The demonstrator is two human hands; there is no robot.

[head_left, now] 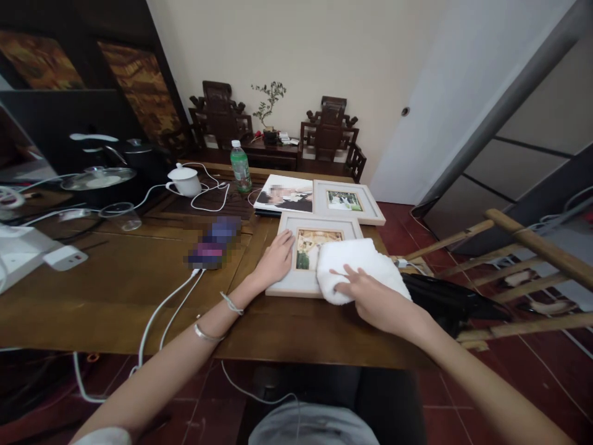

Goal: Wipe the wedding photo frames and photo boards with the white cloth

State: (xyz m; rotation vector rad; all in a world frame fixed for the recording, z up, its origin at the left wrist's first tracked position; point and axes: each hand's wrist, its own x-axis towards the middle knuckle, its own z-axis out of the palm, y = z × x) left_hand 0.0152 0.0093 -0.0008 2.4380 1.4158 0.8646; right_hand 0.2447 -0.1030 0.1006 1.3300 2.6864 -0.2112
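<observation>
**A:** What stands at the far end of the bench [115, 296]?

**B:** A green bottle [241, 167], upright. A white lidded pot [184, 181] sits to its left, and a clear glass cup [122, 217] is nearer the left edge.

**A:** And right of the bottle?

**B:** A large photo print [285, 193] lying flat, with a pale picture frame [348, 202] just beside it.

**A:** Behind them?

**B:** Two dark carved chairs [221, 114] [330, 133] against the wall, with a small potted plant [270, 106] between them. At the right, a wooden rack [532, 242] leans over red floor tiles [509, 383].
</observation>
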